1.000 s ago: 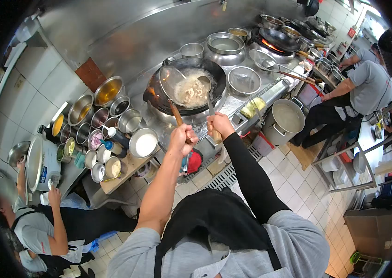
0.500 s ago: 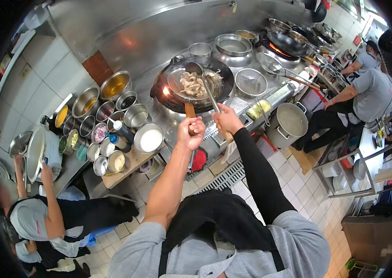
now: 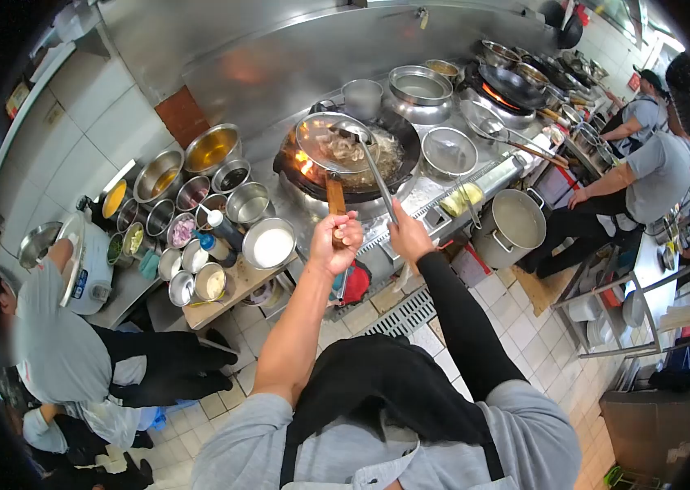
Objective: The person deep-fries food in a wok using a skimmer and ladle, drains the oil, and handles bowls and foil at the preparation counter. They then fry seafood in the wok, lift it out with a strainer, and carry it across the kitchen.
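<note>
This is a commercial kitchen. Flames [image 3: 305,162] show at a black wok [image 3: 410,155] set on a steel range [image 3: 431,186], and another wok [image 3: 515,86] sits over a glowing burner [image 3: 498,99] farther along. A steel splashback [image 3: 304,65] runs behind. Metal bowls [image 3: 248,206], several holding sauces or ingredients, crowd together near a large stockpot's [image 3: 498,248] range, a drain grate [image 3: 407,314] crosses tiled floor [image 3: 516,300], and co-workers [image 3: 63,347] wear matching grey shirts [image 3: 662,167].

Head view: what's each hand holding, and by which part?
Left hand: a wire-mesh strainer, by its wooden handle. Right hand: a ladle, by its long shaft, well away from the bowl.
</note>
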The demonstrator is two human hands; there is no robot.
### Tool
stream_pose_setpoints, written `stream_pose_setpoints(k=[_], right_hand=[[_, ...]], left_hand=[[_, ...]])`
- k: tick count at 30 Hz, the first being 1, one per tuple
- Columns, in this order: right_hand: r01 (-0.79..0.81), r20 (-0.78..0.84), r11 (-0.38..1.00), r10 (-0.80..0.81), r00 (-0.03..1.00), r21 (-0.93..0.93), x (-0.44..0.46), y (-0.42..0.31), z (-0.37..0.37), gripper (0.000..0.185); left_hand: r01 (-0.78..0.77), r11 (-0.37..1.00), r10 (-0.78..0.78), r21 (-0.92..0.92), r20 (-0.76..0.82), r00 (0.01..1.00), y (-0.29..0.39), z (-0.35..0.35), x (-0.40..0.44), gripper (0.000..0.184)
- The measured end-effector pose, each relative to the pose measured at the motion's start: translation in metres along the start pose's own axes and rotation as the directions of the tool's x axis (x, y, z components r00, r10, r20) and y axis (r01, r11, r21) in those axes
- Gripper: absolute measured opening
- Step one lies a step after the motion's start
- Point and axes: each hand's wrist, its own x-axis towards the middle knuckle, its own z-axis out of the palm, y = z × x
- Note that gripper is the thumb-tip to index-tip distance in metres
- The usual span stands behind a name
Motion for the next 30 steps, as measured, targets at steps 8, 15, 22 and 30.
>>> stream_pose_setpoints(k=[8,15,22,30], right_hand=[[-0.023,0.008,0.994,0.022,1.000,0.106,-0.033,-0.046,-0.058,0.056],[-0.067,0.057,0.993,0.062,0.996,0.096,0.005,-0.001,0.024,0.054],[0.054,-0.051,0.990,-0.047,0.998,0.134,-0.031,-0.038,-0.052,0.055],[-0.042,0.023,0.994,0.040,0.999,0.098,0.004,-0.004,0.014,0.055]], left_hand=[[-0.002,1.000,0.002,0.011,-0.005,1.000,0.004,-0.010,-0.013,0.014],[-0.004,1.000,0.004,0.007,0.003,1.000,-0.003,-0.010,-0.017,0.016],[0.006,0.999,-0.006,0.038,0.011,1.000,0.005,-0.010,-0.028,0.015],[0.015,0.998,-0.015,0.059,-0.001,1.000,0.003,-0.012,-0.025,0.013]])
